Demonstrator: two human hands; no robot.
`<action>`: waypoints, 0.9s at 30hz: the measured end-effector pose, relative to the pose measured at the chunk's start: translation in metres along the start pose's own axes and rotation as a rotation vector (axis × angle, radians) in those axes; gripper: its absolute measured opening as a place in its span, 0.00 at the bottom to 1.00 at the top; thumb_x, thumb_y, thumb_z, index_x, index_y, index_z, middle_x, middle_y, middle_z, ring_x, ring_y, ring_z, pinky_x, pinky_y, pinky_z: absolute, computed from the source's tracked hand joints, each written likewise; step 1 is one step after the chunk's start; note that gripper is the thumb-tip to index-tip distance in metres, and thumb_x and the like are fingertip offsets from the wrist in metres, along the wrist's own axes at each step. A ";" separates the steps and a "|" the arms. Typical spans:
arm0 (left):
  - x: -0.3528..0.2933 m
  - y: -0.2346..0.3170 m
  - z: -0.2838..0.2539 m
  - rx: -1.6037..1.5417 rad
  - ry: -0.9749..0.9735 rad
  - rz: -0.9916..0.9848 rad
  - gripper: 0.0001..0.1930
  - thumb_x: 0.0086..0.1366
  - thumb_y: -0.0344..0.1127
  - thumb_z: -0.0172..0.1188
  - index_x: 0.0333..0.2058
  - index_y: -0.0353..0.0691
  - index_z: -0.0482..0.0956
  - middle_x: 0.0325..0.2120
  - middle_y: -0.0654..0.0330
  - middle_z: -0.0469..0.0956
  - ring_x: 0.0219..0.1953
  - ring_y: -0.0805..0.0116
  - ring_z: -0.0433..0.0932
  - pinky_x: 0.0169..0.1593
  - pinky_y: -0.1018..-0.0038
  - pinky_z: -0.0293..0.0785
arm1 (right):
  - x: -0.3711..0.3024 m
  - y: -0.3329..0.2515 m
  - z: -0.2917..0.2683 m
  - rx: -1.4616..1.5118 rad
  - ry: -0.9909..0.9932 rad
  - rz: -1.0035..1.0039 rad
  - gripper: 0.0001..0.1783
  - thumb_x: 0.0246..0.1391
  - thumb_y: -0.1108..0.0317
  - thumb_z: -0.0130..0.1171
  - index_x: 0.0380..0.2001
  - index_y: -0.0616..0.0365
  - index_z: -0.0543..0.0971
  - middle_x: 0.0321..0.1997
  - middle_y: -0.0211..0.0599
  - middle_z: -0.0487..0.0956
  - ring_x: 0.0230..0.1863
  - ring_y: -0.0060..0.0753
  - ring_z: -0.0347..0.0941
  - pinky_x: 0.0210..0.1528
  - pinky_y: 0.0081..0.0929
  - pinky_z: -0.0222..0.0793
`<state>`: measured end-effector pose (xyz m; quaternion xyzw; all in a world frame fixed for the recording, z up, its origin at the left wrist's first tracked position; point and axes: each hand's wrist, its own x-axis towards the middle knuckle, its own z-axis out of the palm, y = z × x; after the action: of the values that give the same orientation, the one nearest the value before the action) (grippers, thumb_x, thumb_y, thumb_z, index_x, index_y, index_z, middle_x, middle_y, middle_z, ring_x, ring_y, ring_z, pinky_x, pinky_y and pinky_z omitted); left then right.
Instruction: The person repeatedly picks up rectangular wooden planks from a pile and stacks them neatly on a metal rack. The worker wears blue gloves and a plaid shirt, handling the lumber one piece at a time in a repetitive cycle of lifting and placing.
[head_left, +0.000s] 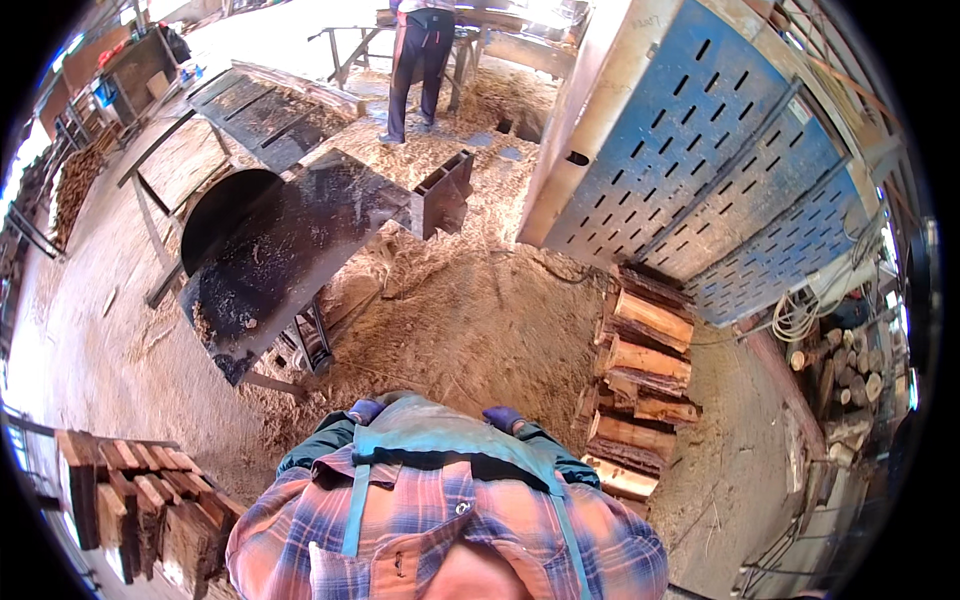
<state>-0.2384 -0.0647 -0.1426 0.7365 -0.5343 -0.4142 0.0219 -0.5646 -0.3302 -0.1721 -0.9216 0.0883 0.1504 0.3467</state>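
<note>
My left hand [367, 410], in a purple-blue glove, hangs beside the left edge of the teal apron [430, 430] that I wear. At the apron's right edge is my right hand [502, 416], gloved in the same colour. Neither hand shows its fingers clearly, and I see nothing held. Ahead to the left stands a dark metal machine table [300, 235] with a large black disc [225, 218] at its side; my left hand is apart from it. Closest to my right hand is a stack of split logs with bark [640, 385].
A tall blue slotted metal panel [690, 150] rises ahead right. Round logs [850, 375] lie beyond cables [797, 316]. Cut wood blocks [150, 500] are stacked at near left. Sawdust [450, 310] covers the floor. Another person [418, 60] stands at the far workbench.
</note>
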 end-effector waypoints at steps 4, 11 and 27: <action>-0.006 0.010 -0.003 -0.060 -0.007 -0.021 0.19 0.64 0.53 0.45 0.46 0.52 0.76 0.41 0.50 0.77 0.45 0.54 0.76 0.47 0.67 0.72 | -0.006 -0.014 -0.009 0.298 -0.061 0.080 0.07 0.52 0.59 0.52 0.32 0.46 0.72 0.28 0.33 0.74 0.28 0.31 0.68 0.27 0.33 0.63; 0.028 -0.013 0.026 0.121 0.074 0.078 0.16 0.62 0.48 0.47 0.44 0.53 0.78 0.37 0.54 0.79 0.42 0.56 0.77 0.43 0.69 0.74 | -0.017 -0.048 -0.029 0.897 0.066 0.631 0.12 0.58 0.58 0.48 0.27 0.52 0.75 0.21 0.31 0.74 0.19 0.27 0.66 0.20 0.31 0.59; -0.042 0.001 -0.032 -0.481 0.222 -0.361 0.20 0.56 0.53 0.53 0.36 0.46 0.82 0.35 0.54 0.81 0.38 0.57 0.79 0.44 0.68 0.73 | 0.056 0.101 0.091 0.788 -0.093 0.466 0.15 0.54 0.60 0.56 0.38 0.60 0.77 0.37 0.38 0.80 0.37 0.31 0.76 0.38 0.29 0.72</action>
<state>-0.2227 -0.0443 -0.0959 0.8338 -0.2761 -0.4429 0.1798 -0.5587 -0.3480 -0.3185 -0.6672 0.3277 0.2206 0.6315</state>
